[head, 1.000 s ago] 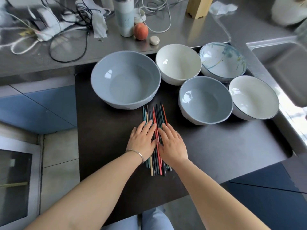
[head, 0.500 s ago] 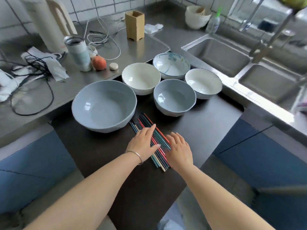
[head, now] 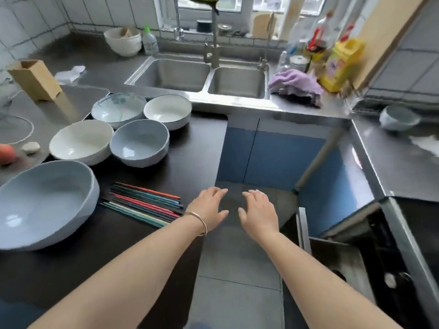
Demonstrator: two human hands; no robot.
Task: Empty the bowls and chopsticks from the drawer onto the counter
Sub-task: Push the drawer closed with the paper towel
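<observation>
We see the left hand (head: 209, 206) and the right hand (head: 257, 211) side by side, palms down, fingers spread and holding nothing, over the floor just past the right edge of the dark counter (head: 197, 148). A bangle (head: 199, 222) circles the left wrist. Just left of the left hand, the coloured chopsticks (head: 142, 205) lie bundled on the counter. Left of the chopsticks sits the large blue bowl (head: 45, 203); behind them stand a white bowl (head: 80, 144), a small blue bowl (head: 140, 144), a patterned bowl (head: 118, 110) and a second white bowl (head: 167, 111).
</observation>
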